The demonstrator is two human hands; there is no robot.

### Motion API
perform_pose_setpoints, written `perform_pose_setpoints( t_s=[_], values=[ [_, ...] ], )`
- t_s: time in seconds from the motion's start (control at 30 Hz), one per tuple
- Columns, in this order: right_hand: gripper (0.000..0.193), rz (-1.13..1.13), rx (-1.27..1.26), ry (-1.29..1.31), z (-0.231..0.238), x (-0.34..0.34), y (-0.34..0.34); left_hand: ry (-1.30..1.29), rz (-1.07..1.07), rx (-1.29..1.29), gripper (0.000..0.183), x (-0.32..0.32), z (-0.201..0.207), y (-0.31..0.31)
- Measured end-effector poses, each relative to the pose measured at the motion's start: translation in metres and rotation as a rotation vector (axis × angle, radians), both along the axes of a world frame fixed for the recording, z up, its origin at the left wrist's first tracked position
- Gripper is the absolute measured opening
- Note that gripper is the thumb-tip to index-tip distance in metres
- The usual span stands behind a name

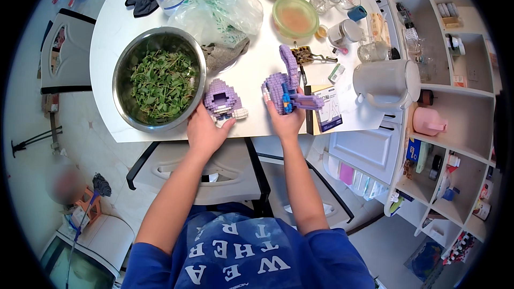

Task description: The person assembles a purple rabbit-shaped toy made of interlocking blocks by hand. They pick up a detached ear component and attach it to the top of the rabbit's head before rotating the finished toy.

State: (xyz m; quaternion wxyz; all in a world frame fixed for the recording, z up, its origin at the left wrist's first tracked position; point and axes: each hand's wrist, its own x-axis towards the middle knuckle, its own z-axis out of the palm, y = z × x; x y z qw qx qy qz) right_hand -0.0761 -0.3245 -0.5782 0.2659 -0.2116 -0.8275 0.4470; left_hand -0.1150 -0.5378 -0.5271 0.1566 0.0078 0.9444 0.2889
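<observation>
At the table's near edge my left hand (207, 129) is closed on the lower side of a purple and white building-block piece (224, 98), thumb along its white bottom. This piece has a dark square hollow in its front. My right hand (287, 122) grips a second building-block piece (276, 86), lilac with a blue strip and two long ear-like arms, one pointing away and one to the right. The two pieces are apart, with bare white tabletop between them. Fingers under the right piece are partly hidden.
A steel bowl (121, 93) of green leaves stands left of my left hand. Beside the right piece is a small box (327, 108); a pale pitcher (386, 83) lies beyond it. Farther back are a plastic bag (217, 16) and a green-rimmed lidded bowl (295, 17). Chairs (214, 158) touch the near side.
</observation>
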Motion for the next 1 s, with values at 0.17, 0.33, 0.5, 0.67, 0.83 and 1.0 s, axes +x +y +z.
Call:
perform_pose_setpoints(
  t_s=[0.17, 0.33, 0.5, 0.67, 0.83, 1.0],
  values=[
    [0.080, -0.022, -0.062, 0.008, 0.004, 0.013, 0.005, 0.026, -0.013, 0.105, 0.096, -0.010, -0.017, 0.003],
    [0.084, 0.075, -0.109, -0.006, 0.052, 0.021, 0.004, 0.074, 0.018, 0.137, 0.094, -0.010, -0.032, 0.005],
    [0.086, 0.112, -0.125, -0.065, 0.078, 0.032, 0.017, -0.060, 0.021, 0.170, 0.093, -0.016, -0.025, 0.005],
    [0.076, 0.166, -0.324, 0.044, 0.127, 0.029, 0.009, -0.054, -0.010, 0.154, 0.086, -0.014, -0.022, 0.006],
    [0.058, 0.216, -0.449, -0.037, 0.155, 0.026, 0.008, -0.042, -0.038, 0.293, 0.086, -0.010, -0.016, 0.004],
    [0.052, 0.254, -0.528, -0.051, 0.177, 0.015, 0.000, -0.249, -0.061, 0.382, 0.083, -0.014, -0.003, -0.004]
  ],
)
